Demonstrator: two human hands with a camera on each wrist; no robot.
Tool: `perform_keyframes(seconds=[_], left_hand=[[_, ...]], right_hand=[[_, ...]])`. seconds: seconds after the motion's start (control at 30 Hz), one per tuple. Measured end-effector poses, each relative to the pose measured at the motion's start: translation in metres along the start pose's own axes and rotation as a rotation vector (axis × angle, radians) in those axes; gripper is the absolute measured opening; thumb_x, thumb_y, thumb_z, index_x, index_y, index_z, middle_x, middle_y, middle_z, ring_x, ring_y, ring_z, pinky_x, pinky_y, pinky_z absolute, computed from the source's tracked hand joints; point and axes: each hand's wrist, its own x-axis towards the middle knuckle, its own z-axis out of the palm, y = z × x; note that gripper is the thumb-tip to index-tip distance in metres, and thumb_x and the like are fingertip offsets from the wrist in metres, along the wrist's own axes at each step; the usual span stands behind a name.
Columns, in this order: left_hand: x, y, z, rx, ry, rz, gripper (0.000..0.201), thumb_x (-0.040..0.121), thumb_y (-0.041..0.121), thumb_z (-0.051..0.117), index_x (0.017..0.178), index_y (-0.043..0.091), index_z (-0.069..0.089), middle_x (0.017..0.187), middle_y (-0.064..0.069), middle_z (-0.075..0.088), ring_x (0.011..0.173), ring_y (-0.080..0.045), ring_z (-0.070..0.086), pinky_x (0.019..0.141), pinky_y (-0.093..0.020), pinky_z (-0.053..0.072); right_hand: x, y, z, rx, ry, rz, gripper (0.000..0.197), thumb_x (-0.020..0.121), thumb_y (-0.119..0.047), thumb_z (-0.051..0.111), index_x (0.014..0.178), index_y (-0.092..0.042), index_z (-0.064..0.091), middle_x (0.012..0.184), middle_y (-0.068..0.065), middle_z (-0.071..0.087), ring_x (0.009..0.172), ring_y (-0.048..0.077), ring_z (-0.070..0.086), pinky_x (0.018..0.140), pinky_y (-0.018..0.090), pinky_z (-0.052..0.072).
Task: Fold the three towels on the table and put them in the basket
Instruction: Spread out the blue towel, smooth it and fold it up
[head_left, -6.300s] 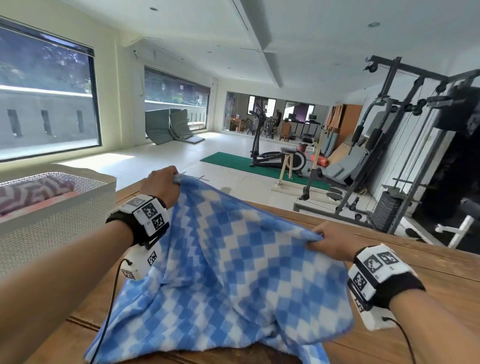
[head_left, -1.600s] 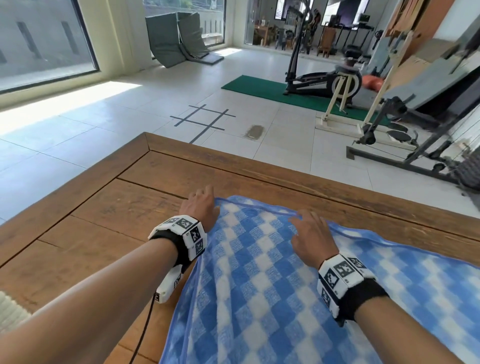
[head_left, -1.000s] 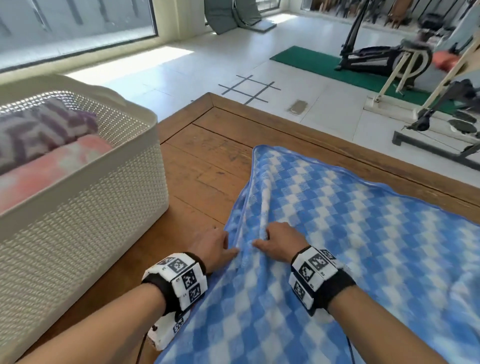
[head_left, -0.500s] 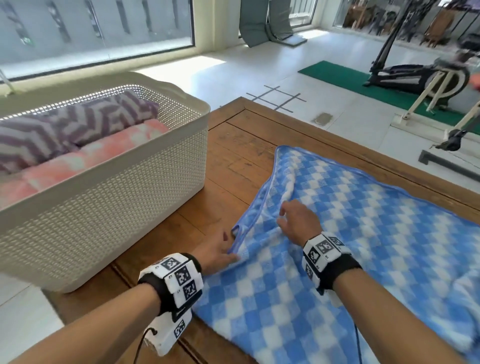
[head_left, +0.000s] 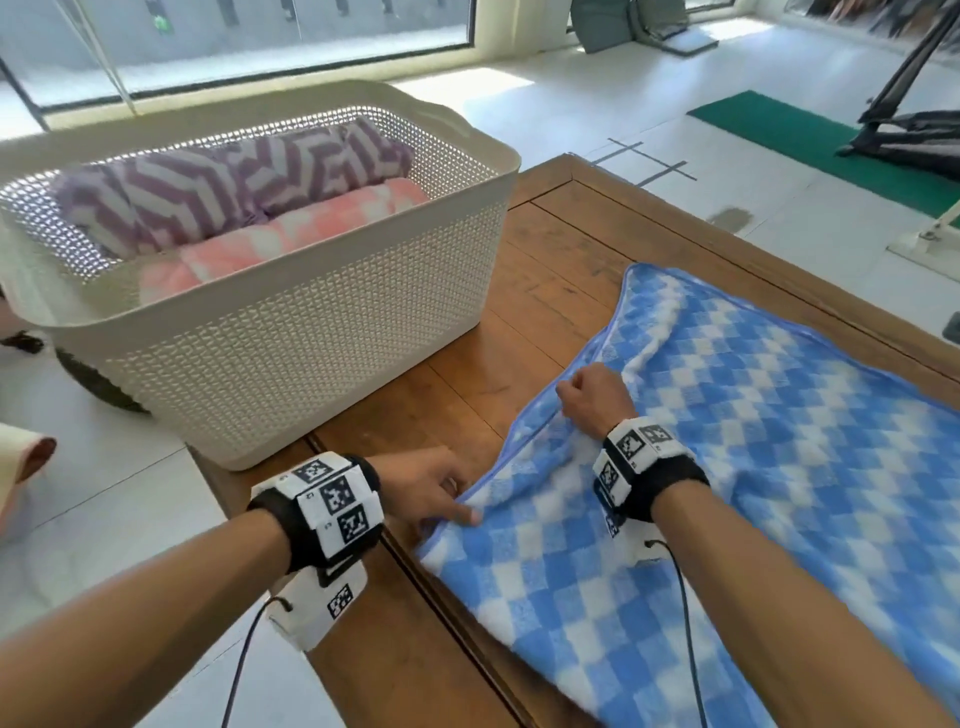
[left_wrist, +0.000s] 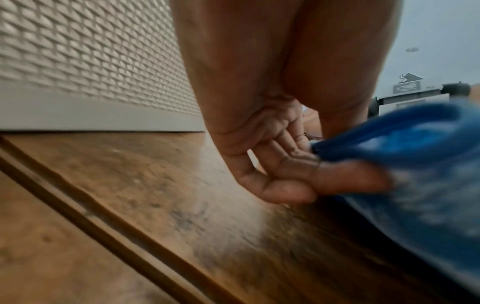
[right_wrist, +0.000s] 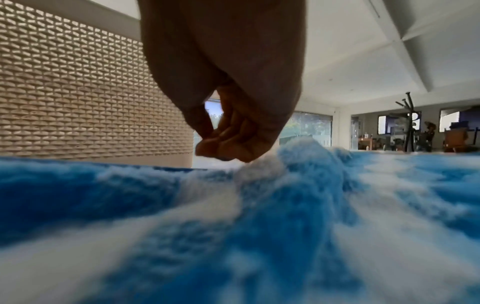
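With 2 towels already in the basket (head_left: 332, 291), both the left hand (head_left: 431, 488) and right hand (head_left: 595, 397) pinch the blue checked towel's (head_left: 753, 467) edge, likely ready to fold it across the surface (head_left: 535, 291).

No words, brand names or numbers can be read in any view. The only printed marks are black-and-white square code patterns on the white blocks of the left wristband (head_left: 332, 498) and the right wristband (head_left: 640, 448); one more such pattern sits on the white unit (head_left: 317, 605) hanging under the left wrist. They carry no legible letters. In the left wrist view a small grey sign (left_wrist: 407, 84) with a dark triangle shape stands on a far surface past the towel's edge, too blurred to read.
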Motion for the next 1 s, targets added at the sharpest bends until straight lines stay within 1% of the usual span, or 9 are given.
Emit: perform_keyframes(seconds=[0.07,0.17,0.27,0.37,0.57,0.67,0.77,0.9,1.0], left_hand=[[-0.007,0.000,-0.007,0.007,0.007,-0.004,0.036,0.089,0.037,0.064,0.097,0.003,0.070,0.085,-0.010,0.072,0.070,-0.017,0.063,0.061,-0.029,0.051],[-0.010,-0.002,-0.004,0.046,0.090,0.014,0.030,0.087,0.037,0.066,0.105,0.012,0.064,0.080,0.002,0.065,0.068,-0.011,0.058,0.063,-0.027,0.048],[-0.013,-0.006,0.006,-0.035,0.183,0.038,0.036,0.085,0.032,0.069,0.117,0.030,0.051,0.081,0.004,0.061,0.070,-0.009,0.056,0.069,-0.028,0.047],[-0.017,-0.006,0.009,-0.082,0.094,0.103,0.009,0.087,0.032,0.067,0.094,0.026,0.063,0.070,0.007,0.059,0.064,-0.009,0.053,0.063,-0.024,0.043],[-0.028,-0.007,0.014,0.181,-0.079,-0.096,0.043,0.076,0.060,0.066,0.063,0.020,0.058,0.063,0.005,0.058,0.055,-0.008,0.050,0.059,-0.027,0.040],[-0.038,-0.008,0.010,0.235,-0.162,-0.157,0.040,0.079,0.052,0.068,0.058,0.021,0.054,0.061,0.004,0.054,0.052,-0.008,0.044,0.054,-0.023,0.035],[-0.047,-0.006,0.000,0.126,-0.116,-0.132,0.030,0.081,0.047,0.069,0.077,0.018,0.072,0.078,0.008,0.064,0.064,-0.007,0.054,0.063,-0.022,0.044],[-0.055,-0.004,0.004,-0.019,0.131,0.014,0.019,0.079,0.035,0.075,0.096,0.031,0.068,0.104,0.023,0.060,0.096,-0.005,0.061,0.088,-0.027,0.052],[-0.059,-0.005,0.013,0.039,0.119,0.045,0.007,0.079,0.033,0.073,0.077,0.038,0.069,0.110,0.005,0.065,0.098,-0.015,0.061,0.088,-0.037,0.052]], right_hand=[[-0.001,-0.003,-0.007,-0.002,-0.146,-0.092,0.015,0.087,-0.013,0.053,0.077,-0.010,0.063,0.083,0.016,0.065,0.075,0.024,0.057,0.066,0.027,0.042],[-0.009,-0.004,-0.003,-0.242,-0.389,-0.228,0.027,0.084,-0.010,0.055,0.109,-0.013,0.064,0.097,0.009,0.062,0.090,0.024,0.059,0.076,0.028,0.044],[-0.009,-0.003,0.003,-0.322,-0.315,-0.295,0.020,0.083,-0.016,0.065,0.102,-0.011,0.066,0.104,0.006,0.051,0.097,0.027,0.059,0.083,0.031,0.046],[-0.002,-0.007,-0.005,-0.224,-0.176,-0.322,0.016,0.086,-0.019,0.066,0.099,-0.010,0.067,0.111,0.007,0.050,0.097,0.026,0.058,0.084,0.034,0.046],[0.010,-0.008,-0.011,-0.184,-0.135,-0.342,0.014,0.084,-0.011,0.060,0.093,-0.009,0.070,0.101,0.012,0.069,0.098,0.027,0.062,0.084,0.035,0.050],[0.013,-0.009,-0.008,-0.206,-0.113,-0.291,0.019,0.083,-0.009,0.058,0.097,-0.008,0.070,0.105,0.015,0.069,0.102,0.031,0.062,0.088,0.038,0.050],[0.014,-0.011,-0.002,-0.244,-0.158,-0.281,0.022,0.086,-0.011,0.058,0.105,-0.008,0.068,0.112,0.014,0.066,0.105,0.030,0.060,0.088,0.035,0.049],[0.009,-0.010,0.010,-0.233,-0.182,-0.330,0.018,0.090,-0.013,0.057,0.104,-0.010,0.067,0.114,0.012,0.065,0.103,0.027,0.061,0.085,0.033,0.048],[0.005,-0.010,0.011,-0.188,-0.111,-0.317,0.020,0.092,-0.012,0.055,0.108,-0.007,0.066,0.118,0.013,0.058,0.102,0.029,0.059,0.085,0.034,0.047]])
